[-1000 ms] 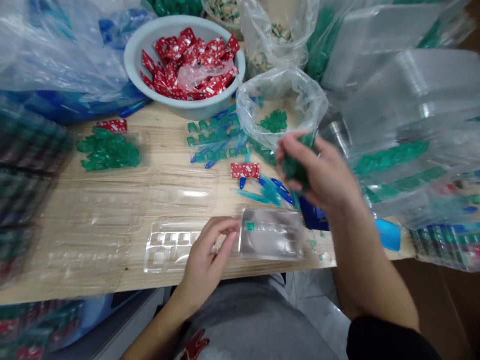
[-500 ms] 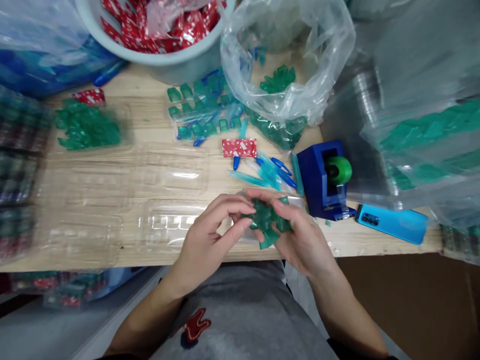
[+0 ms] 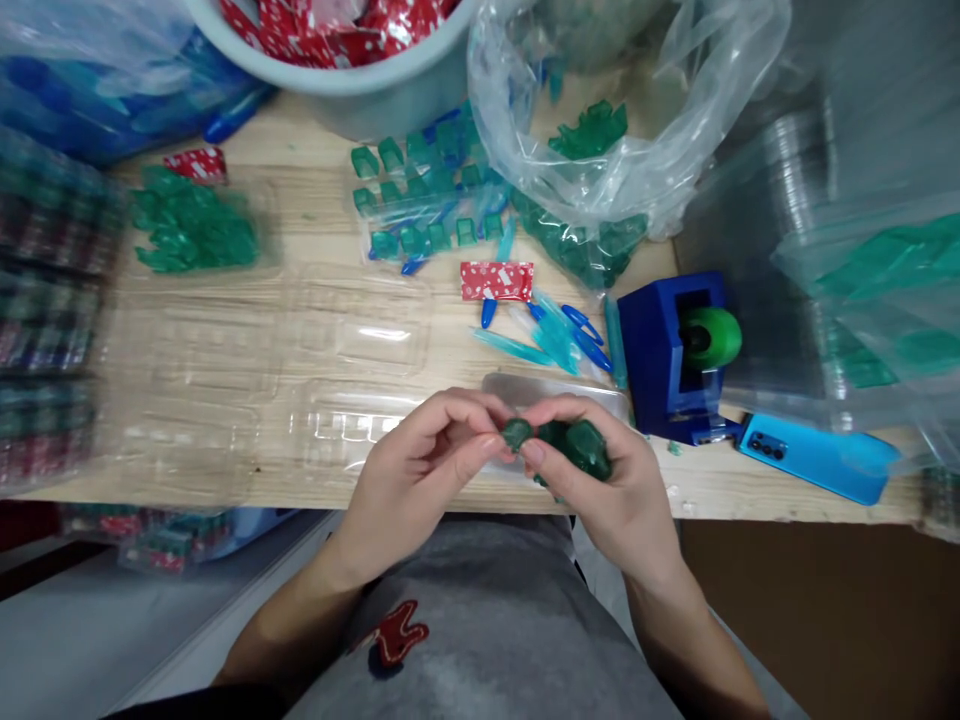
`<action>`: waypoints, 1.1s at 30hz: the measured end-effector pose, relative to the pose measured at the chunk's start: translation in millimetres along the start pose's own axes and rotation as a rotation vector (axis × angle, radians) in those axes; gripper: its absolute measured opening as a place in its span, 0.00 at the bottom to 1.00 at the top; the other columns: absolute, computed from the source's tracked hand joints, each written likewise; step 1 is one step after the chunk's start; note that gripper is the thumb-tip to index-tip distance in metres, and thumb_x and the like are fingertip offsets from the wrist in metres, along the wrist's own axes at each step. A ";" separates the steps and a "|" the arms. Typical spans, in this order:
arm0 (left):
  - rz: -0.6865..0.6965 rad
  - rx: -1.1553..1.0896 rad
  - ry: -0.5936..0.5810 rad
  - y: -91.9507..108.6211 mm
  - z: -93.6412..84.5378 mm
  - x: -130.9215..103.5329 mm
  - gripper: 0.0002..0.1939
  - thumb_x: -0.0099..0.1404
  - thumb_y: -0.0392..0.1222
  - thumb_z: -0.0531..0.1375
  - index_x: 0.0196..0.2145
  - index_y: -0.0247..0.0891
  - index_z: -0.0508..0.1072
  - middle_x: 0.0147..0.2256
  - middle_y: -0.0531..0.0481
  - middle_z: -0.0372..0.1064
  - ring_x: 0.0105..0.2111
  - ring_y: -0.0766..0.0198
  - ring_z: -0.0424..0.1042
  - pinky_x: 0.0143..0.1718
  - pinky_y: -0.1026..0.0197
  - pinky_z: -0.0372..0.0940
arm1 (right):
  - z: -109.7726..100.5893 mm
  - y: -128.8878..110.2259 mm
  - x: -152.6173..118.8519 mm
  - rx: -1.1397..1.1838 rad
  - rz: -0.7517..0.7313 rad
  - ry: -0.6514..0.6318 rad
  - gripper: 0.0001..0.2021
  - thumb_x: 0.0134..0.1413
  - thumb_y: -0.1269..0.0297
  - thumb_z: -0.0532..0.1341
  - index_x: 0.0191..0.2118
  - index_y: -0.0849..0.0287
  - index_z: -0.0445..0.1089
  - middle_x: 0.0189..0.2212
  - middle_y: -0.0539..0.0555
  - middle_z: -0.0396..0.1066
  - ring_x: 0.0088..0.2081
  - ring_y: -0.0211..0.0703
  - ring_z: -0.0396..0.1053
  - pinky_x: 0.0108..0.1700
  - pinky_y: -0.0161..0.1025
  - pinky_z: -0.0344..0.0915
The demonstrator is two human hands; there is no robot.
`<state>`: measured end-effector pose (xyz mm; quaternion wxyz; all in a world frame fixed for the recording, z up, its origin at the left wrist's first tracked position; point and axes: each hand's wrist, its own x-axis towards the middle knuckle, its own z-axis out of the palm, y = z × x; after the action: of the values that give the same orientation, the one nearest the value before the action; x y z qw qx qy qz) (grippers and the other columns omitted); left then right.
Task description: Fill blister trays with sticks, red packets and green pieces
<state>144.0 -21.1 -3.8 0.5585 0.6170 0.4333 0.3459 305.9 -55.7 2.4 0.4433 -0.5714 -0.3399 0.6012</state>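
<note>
Between the fingertips of both hands is a small translucent green plastic piece [image 3: 516,434]. My left hand [image 3: 420,475] pinches it from the left with thumb and forefinger. My right hand [image 3: 626,490] touches it with its thumb and curls round a cluster of similar green plastic pieces [image 3: 587,449]. Part of that cluster is hidden by the fingers. Under the hands, a flat clear plastic sheet or tray [image 3: 555,392] lies at the table edge. Beyond them are a red patterned packet [image 3: 496,281] and blue and turquoise plastic pieces [image 3: 559,335].
A blue tape dispenser [image 3: 652,360] and a blue phone [image 3: 817,458] stand to the right. Clear trays [image 3: 352,320] lie left, one tray holding green pieces [image 3: 199,230]. Behind are a bucket of red packets [image 3: 390,90] and an open plastic bag [image 3: 510,150].
The view has shifted, so the table items sit farther right. My fingers have drawn together on one small green piece, while the other green pieces are gathered deeper in my right hand.
</note>
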 end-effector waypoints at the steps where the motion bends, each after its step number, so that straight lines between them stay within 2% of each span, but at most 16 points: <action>1: -0.011 -0.007 0.005 -0.2 0.7 -1.9 0.05 0.68 0.39 0.58 0.34 0.39 0.69 0.37 0.51 0.74 0.33 0.69 0.75 0.34 0.67 0.73 | 0.0 1.0 -1.2 -0.042 -0.032 0.013 0.03 0.53 0.64 0.66 0.35 0.50 0.73 0.25 0.46 0.70 0.25 0.36 0.65 0.28 0.36 0.64; 3: -0.011 0.002 0.040 -0.6 2.2 -6.3 0.03 0.69 0.37 0.57 0.35 0.39 0.68 0.39 0.50 0.74 0.34 0.69 0.76 0.34 0.67 0.74 | 0.9 3.5 -4.4 -0.124 -0.111 0.028 0.04 0.54 0.66 0.66 0.36 0.49 0.73 0.31 0.47 0.72 0.31 0.38 0.69 0.35 0.39 0.67; 6: 0.045 0.080 0.093 -0.3 3.9 -12.8 0.03 0.67 0.33 0.58 0.37 0.40 0.69 0.39 0.51 0.73 0.38 0.69 0.75 0.34 0.69 0.72 | 3.7 6.9 -10.2 -0.218 -0.221 0.027 0.11 0.52 0.68 0.68 0.40 0.45 0.72 0.37 0.47 0.73 0.39 0.40 0.71 0.43 0.40 0.68; 8: 0.085 0.132 0.086 0.8 4.7 -15.5 0.04 0.66 0.33 0.59 0.37 0.40 0.70 0.38 0.51 0.73 0.38 0.68 0.75 0.33 0.70 0.71 | 5.5 7.6 -13.3 -0.247 -0.250 0.046 0.14 0.52 0.69 0.68 0.42 0.43 0.71 0.39 0.46 0.73 0.41 0.40 0.71 0.44 0.40 0.68; 10: 0.100 0.137 0.084 2.4 5.6 -16.1 0.04 0.66 0.32 0.59 0.36 0.40 0.70 0.38 0.51 0.73 0.37 0.68 0.75 0.32 0.69 0.71 | 6.2 6.7 -15.3 -0.238 -0.242 0.069 0.12 0.54 0.69 0.66 0.41 0.44 0.71 0.38 0.46 0.73 0.41 0.40 0.71 0.45 0.39 0.67; 12: 0.098 0.114 0.111 3.7 6.7 -15.4 0.04 0.66 0.32 0.59 0.36 0.39 0.69 0.37 0.52 0.73 0.37 0.68 0.75 0.33 0.69 0.72 | 5.6 5.1 -16.1 -0.177 -0.185 0.063 0.08 0.55 0.67 0.66 0.39 0.45 0.72 0.37 0.46 0.74 0.39 0.39 0.71 0.42 0.39 0.68; 17: 0.105 0.083 0.121 2.8 6.7 -13.7 0.04 0.66 0.32 0.60 0.37 0.40 0.70 0.36 0.53 0.73 0.37 0.68 0.75 0.36 0.67 0.72 | 1.9 5.6 -16.1 0.067 0.058 0.011 0.05 0.53 0.60 0.67 0.36 0.49 0.73 0.30 0.46 0.72 0.25 0.33 0.65 0.25 0.33 0.61; 22: 0.172 0.270 -0.046 1.5 -0.2 -15.0 0.16 0.67 0.33 0.58 0.51 0.45 0.70 0.44 0.50 0.71 0.44 0.65 0.73 0.44 0.61 0.72 | -0.1 10.9 -16.6 0.207 0.105 -0.010 0.06 0.53 0.60 0.68 0.37 0.51 0.73 0.23 0.45 0.67 0.24 0.33 0.64 0.23 0.31 0.59; 25: 0.195 0.304 -0.040 2.0 -2.8 -15.8 0.12 0.67 0.31 0.58 0.45 0.45 0.73 0.42 0.51 0.72 0.44 0.65 0.72 0.44 0.61 0.71 | -1.8 13.5 -16.7 0.259 0.133 -0.073 0.09 0.55 0.59 0.66 0.43 0.49 0.74 0.23 0.46 0.68 0.24 0.33 0.64 0.22 0.30 0.59; 28: 0.171 0.193 0.017 2.0 -2.6 -15.9 0.08 0.68 0.31 0.57 0.41 0.42 0.72 0.38 0.52 0.73 0.41 0.66 0.73 0.43 0.62 0.70 | -3.3 14.0 -15.7 0.335 0.158 -0.187 0.13 0.56 0.56 0.64 0.48 0.46 0.74 0.23 0.47 0.69 0.23 0.33 0.63 0.21 0.30 0.58; 33: 0.114 0.131 0.046 2.4 -2.4 -15.0 0.04 0.68 0.34 0.57 0.38 0.40 0.70 0.35 0.53 0.70 0.38 0.68 0.71 0.40 0.65 0.68 | -2.1 13.4 -11.9 0.465 0.190 -0.264 0.10 0.53 0.56 0.67 0.42 0.46 0.76 0.20 0.46 0.67 0.20 0.33 0.61 0.19 0.30 0.55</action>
<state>136.4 -34.0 -0.2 0.4861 0.6677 0.4320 0.3622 305.4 -71.9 -5.4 0.4561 -0.4004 -0.1927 0.7710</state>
